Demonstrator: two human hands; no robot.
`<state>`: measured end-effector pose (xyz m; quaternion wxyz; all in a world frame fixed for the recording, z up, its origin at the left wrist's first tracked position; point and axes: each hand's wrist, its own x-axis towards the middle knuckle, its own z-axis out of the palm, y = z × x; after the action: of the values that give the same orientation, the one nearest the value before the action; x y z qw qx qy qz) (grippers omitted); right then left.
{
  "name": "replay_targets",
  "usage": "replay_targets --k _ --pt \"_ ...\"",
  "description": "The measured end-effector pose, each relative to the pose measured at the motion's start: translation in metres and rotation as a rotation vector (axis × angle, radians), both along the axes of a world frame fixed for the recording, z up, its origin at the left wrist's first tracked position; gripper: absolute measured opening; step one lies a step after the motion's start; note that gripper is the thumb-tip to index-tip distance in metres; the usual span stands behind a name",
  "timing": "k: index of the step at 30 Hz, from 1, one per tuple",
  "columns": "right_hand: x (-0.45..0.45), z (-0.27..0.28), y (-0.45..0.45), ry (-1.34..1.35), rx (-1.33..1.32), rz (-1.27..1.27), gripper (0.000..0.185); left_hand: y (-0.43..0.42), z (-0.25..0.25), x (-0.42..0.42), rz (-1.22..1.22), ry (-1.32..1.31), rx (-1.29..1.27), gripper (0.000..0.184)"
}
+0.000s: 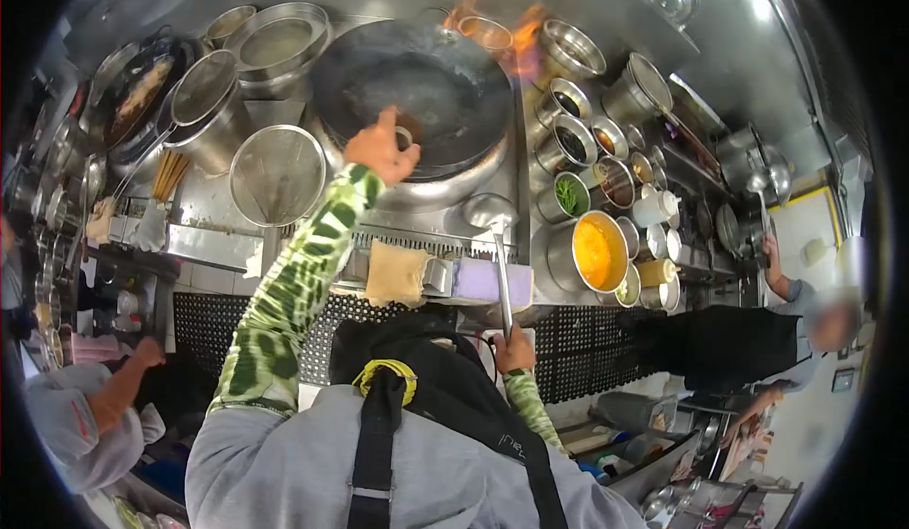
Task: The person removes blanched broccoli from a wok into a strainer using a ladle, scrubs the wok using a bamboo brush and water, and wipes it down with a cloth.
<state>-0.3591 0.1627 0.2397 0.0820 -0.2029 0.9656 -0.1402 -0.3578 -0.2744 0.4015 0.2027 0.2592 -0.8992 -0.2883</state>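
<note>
My left hand [382, 150] reaches over the near part of a large dark wok [426, 70]. Between its thumb and forefinger is a small round cup-like thing [404, 138] with a pale rim; its contents are hidden. A brownish patch shows in the wok beside it. Closer to my body, my right hand [514, 349] is closed around the handle of a metal ladle [503, 273]. The ladle's bowl [490, 211] rests at or just above the stove's front edge, right of the wok. Flames [525, 41] rise behind the wok.
A mesh strainer [277, 176] lies left of the wok. To the right stand a pot of orange liquid [597, 251], a tin of green herbs [570, 195] and several sauce containers. Folded cloths [396, 273] hang at the front edge. Co-workers [757, 335] stand on both sides.
</note>
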Motion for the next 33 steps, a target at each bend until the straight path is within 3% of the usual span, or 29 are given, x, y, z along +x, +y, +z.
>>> replay_targets --k 1,2,3,4,5,6,8,10,11,13,14,16,17,20,22,24,25,27,28,30,31,32,33 --pt "-0.009 0.018 -0.011 0.156 0.086 0.133 0.038 0.011 0.01 0.002 0.018 -0.008 -0.011 0.075" --pt "-0.025 0.052 -0.04 0.039 0.048 0.086 0.044 0.021 0.021 0.004 0.027 -0.024 -0.021 0.075" --pt "-0.064 0.026 -0.053 0.353 -0.303 0.368 0.054 0.033 0.032 0.007 0.002 0.02 -0.029 0.075" --pt "-0.061 0.093 -0.112 -0.257 -0.68 0.201 0.054 0.048 0.038 0.007 -0.035 0.064 -0.027 0.075" --pt "-0.057 0.161 -0.17 -0.735 -1.076 -0.164 0.054 0.06 0.034 0.002 -0.058 0.059 -0.052 0.079" --pt "-0.074 0.18 -0.202 -1.047 -1.222 -0.273 0.048 0.075 0.042 0.005 -0.128 0.046 0.026 0.078" --pt "-0.162 0.118 -0.248 -1.259 -1.152 0.108 0.046 0.092 0.012 0.011 -0.26 0.32 -0.027 0.076" --pt "-0.159 0.169 -0.254 -0.84 -0.791 -0.072 0.036 0.088 0.005 0.042 -0.274 0.387 0.004 0.075" --pt "-0.224 0.159 -0.255 -0.554 -0.578 0.339 0.034 0.065 -0.033 0.067 -0.187 0.306 0.007 0.075" --pt "-0.294 0.164 -0.257 -0.211 -0.334 0.669 0.033 0.047 -0.108 0.124 -0.029 0.063 -0.021 0.076" --pt "-0.289 0.192 -0.272 -0.159 -0.31 0.627 0.034 0.045 -0.124 0.141 0.056 -0.088 -0.07 0.077" --pt "-0.238 0.25 -0.305 -0.408 -0.016 0.499 0.041 0.055 -0.141 0.157 0.204 -0.306 -0.099 0.081" --pt "-0.254 0.228 -0.313 -0.385 0.047 0.626 0.048 0.061 -0.143 0.162 0.267 -0.413 -0.107 0.083" --pt "-0.274 0.224 -0.313 0.025 0.137 0.927 0.051 0.058 -0.133 0.162 0.251 -0.61 0.078 0.087" --pt "-0.307 0.24 -0.303 -0.077 0.067 1.053 0.055 0.055 -0.141 0.16 0.272 -0.658 0.068 0.086" --pt "-0.279 0.286 -0.314 -0.429 0.255 0.671 0.059 0.052 -0.187 0.149 0.408 -0.744 0.006 0.089" --pt "-0.271 0.292 -0.331 -0.466 0.342 0.721 0.061 0.049 -0.173 0.145 0.366 -0.802 0.025 0.09" --pt "-0.277 0.258 -0.384 -0.646 0.296 0.897 0.06 0.043 -0.162 0.138 0.305 -0.901 0.039 0.097" --pt "-0.263 0.241 -0.41 -0.643 0.198 0.86 0.057 0.038 -0.156 0.136 0.296 -0.911 0.115 0.096" --pt "-0.228 0.204 -0.448 -0.594 -0.261 0.654 0.058 0.027 -0.135 0.133 0.288 -0.908 0.287 0.094" --pt "-0.224 0.193 -0.461 -0.596 -0.237 0.605 0.057 0.021 -0.109 0.143 0.291 -0.708 0.472 0.082" --pt "-0.227 0.19 -0.455 -0.511 -0.25 0.733 0.056 0.011 -0.103 0.15 0.22 -0.678 0.552 0.073" --pt "-0.237 0.191 -0.438 -0.537 -0.255 0.902 0.057 0.007 -0.112 0.167 0.135 -0.476 0.653 0.07"
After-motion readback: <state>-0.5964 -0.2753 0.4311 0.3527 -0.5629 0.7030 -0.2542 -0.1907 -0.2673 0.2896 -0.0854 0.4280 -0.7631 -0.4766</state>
